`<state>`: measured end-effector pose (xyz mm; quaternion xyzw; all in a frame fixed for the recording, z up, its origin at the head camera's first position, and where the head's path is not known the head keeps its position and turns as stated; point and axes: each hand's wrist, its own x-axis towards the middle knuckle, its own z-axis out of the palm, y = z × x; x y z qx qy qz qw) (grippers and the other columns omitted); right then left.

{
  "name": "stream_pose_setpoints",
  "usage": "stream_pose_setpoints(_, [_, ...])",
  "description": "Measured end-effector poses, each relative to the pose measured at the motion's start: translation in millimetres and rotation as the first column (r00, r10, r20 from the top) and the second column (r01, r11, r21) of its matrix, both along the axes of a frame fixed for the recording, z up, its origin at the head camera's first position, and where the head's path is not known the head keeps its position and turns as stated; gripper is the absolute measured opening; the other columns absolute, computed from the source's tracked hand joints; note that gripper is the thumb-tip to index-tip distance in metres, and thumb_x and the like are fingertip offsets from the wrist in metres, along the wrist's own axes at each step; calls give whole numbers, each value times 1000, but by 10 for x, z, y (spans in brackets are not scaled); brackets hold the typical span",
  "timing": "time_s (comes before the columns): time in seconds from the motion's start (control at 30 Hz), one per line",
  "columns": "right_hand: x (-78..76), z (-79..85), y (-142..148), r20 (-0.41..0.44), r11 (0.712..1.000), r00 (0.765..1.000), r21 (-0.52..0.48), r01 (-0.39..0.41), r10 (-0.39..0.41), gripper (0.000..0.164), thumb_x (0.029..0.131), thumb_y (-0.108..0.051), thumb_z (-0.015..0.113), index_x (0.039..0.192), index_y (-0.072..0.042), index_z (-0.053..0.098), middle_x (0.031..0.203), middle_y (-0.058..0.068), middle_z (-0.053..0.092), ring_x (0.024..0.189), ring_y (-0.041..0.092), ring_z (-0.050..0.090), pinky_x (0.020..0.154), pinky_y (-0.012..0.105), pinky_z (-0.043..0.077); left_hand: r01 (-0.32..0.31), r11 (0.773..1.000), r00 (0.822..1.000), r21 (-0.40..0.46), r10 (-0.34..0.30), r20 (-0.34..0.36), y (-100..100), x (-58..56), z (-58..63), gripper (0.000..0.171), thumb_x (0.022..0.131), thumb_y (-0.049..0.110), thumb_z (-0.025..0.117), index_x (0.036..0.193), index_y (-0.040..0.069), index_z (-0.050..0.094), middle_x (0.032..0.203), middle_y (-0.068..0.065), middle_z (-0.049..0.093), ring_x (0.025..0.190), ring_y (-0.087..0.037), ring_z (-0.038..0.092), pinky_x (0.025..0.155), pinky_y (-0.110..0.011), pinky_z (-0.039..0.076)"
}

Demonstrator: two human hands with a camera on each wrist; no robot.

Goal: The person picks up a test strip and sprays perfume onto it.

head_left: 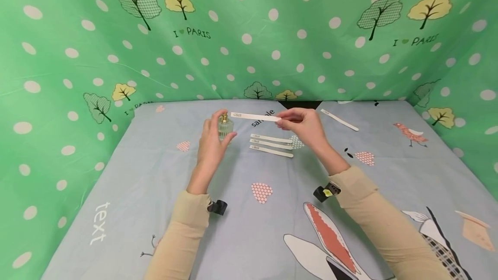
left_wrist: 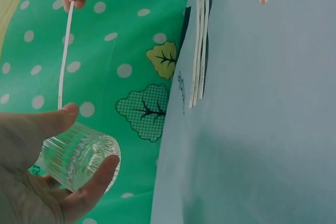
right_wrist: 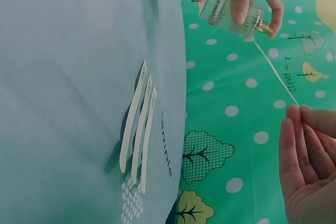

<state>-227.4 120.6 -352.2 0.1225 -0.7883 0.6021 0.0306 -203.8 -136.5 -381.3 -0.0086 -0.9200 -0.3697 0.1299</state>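
Note:
In the head view my left hand (head_left: 212, 139) grips a clear glass perfume bottle (head_left: 225, 129) with a gold spray neck, one finger on top of it. The ribbed glass and round base of the perfume bottle (left_wrist: 84, 156) show in the left wrist view. My right hand (head_left: 305, 126) pinches one end of a white paper test strip (head_left: 254, 117) between thumb and fingers. The printed far end of that strip lies close beside the bottle's neck. In the right wrist view, the strip (right_wrist: 275, 72) spans from the fingertips up to the perfume bottle (right_wrist: 231, 11).
Three more white strips (head_left: 271, 146) lie side by side on the grey-blue patterned cloth (head_left: 233, 237) below the held strip. Another single strip (head_left: 339, 120) lies apart at the back right. A green dotted curtain (head_left: 241, 25) hangs behind the table.

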Motion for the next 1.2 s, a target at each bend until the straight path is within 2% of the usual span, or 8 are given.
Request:
stream_pose_setpoints(0.2, [-11, -15, 74, 6, 999, 1000, 20, 28, -28, 24, 89, -10, 74, 109, 4, 72, 105, 26, 73, 74, -1, 71, 75, 23, 61, -2, 1000, 1000, -4, 2, -21, -13, 18, 46, 66, 91, 27, 72, 146, 32, 35, 123, -20, 52, 88, -37, 61, 69, -47, 55])
stream_pose_setpoints(0.37, [-19, -12, 153, 4, 999, 999, 10, 43, -43, 26, 90, -11, 74, 110, 5, 71, 103, 25, 74, 75, -2, 71, 77, 25, 61, 4, 1000, 1000, -2, -4, -28, -24, 26, 81, 66, 91, 26, 73, 146, 31, 36, 122, -20, 52, 89, -37, 60, 70, -48, 55])
stream_pose_setpoints(0.57, [-41, 3, 238, -3, 998, 998, -9, 62, -62, 27, 89, -12, 75, 109, 5, 72, 93, 8, 78, 75, -1, 72, 79, 31, 61, 6, 1000, 999, -4, -7, -33, -34, 17, 104, 66, 91, 26, 73, 146, 31, 36, 122, -20, 52, 91, -37, 60, 72, -48, 54])
stream_pose_setpoints(0.73, [-58, 25, 295, -15, 997, 997, -19, 75, -75, 27, 89, -12, 75, 109, 6, 72, 88, 1, 78, 75, 0, 73, 76, 25, 61, 9, 1000, 999, -8, -9, -34, -42, 5, 127, 67, 91, 27, 73, 146, 32, 35, 124, -20, 52, 89, -37, 60, 70, -48, 54])
stream_pose_setpoints(0.97, [-51, 48, 370, 1, 995, 996, -13, 94, -94, 29, 91, -13, 74, 112, 6, 71, 85, -10, 76, 76, -1, 72, 77, 26, 61, 14, 1000, 999, -6, -14, -39, -55, 11, 141, 68, 91, 26, 73, 146, 31, 35, 124, -20, 52, 91, -38, 61, 71, -48, 55])
stream_pose_setpoints(1.07, [-35, 19, 409, 8, 995, 995, -7, 102, -102, 29, 91, -13, 73, 112, 6, 71, 85, -10, 76, 76, -1, 72, 77, 24, 60, 23, 1000, 999, -3, -23, -28, -68, 41, 122, 69, 90, 26, 73, 147, 31, 35, 124, -20, 52, 93, -37, 60, 73, -48, 55])
stream_pose_setpoints(1.2, [1, -53, 467, 20, 994, 994, 2, 110, -110, 29, 91, -12, 73, 113, 7, 70, 88, -4, 78, 75, -4, 71, 75, 21, 60, 30, 1000, 1000, 6, -30, -4, -89, 108, 81, 68, 90, 26, 73, 147, 30, 36, 124, -19, 52, 97, -37, 60, 77, -49, 56])
